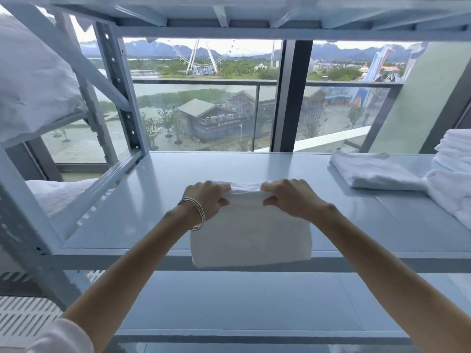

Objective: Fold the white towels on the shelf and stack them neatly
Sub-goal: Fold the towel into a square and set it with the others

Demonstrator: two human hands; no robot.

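— Pale metal shelving fills the head view, with a big window (204,98) behind it looking out on a river and a Ferris wheel. Where is the towel being worked on?

— On the middle shelf (158,189), dead centre. The towel (251,233) is already folded into a compact block, and its near edge hangs slightly over the front lip of the shelf.

— And the hands?

— Both are on its far edge. The left hand (207,200), with thin bangles (197,212) at the wrist, has its fingers curled over the cloth and is pinching it; the right hand (288,197) grips the same edge just beside it, thumb tucked under the fold.

— How would you expect it to handle?

— Soft and limp, light enough for one hand, not slippery. It will sag wherever it isn't supported, so I'd judge the best hold is along the folded edge with both hands spread toward the corners, or a flat palm slid underneath before lifting.

— How many towels can you count?

— One in hand. One more folded towel (374,171) lies flat toward the right rear of the shelf. Touching it at the far right is a white heap (451,171) of stacked and loose cloth, cut off by the frame; I can't count the pieces in it.

— Anything else?

— White bedding (33,85) bulges on the neighbouring rack at left, and more lies on the level below it.
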